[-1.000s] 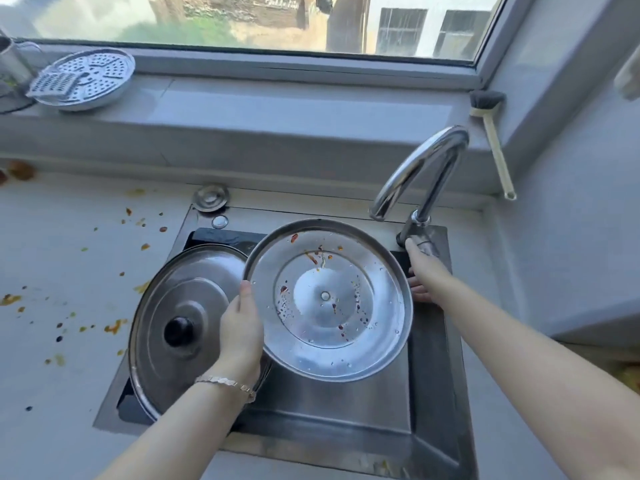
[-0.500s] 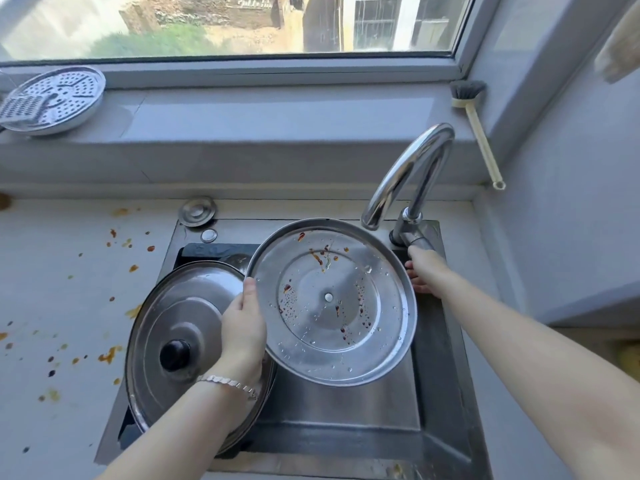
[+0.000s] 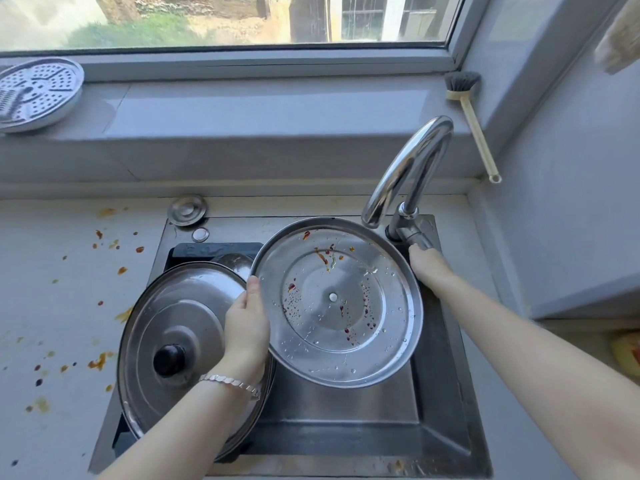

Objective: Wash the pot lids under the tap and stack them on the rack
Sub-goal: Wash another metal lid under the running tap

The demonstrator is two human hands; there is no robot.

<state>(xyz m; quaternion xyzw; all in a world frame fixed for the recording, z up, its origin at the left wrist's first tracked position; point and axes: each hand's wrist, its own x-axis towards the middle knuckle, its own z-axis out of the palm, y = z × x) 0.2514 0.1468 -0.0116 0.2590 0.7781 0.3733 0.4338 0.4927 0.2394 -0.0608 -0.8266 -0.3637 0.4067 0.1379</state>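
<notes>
A perforated steamer plate lies on the window sill at far left. Below it the surface is spattered with orange and dark flecks. The sink is set into this surface, with a small round metal cap at its back left corner. In the sink's left half a knobbed lid leans tilted, black knob up, its left rim reaching over the sink's edge.

The left hand, a bracelet at its wrist, is in front of the knobbed lid. It grips the left rim of the soiled lid — thumb on the inner face, fingers curled out of sight behind. This lid is held tilted above the basin, underside towards the camera, dotted with red-brown specks and water drops. Its far rim is just below the spout of the tap.

The right hand touches the lever at the tap's base — its fingers are hidden, so I cannot tell whether they grip. A brush leans in the sill's right corner.
</notes>
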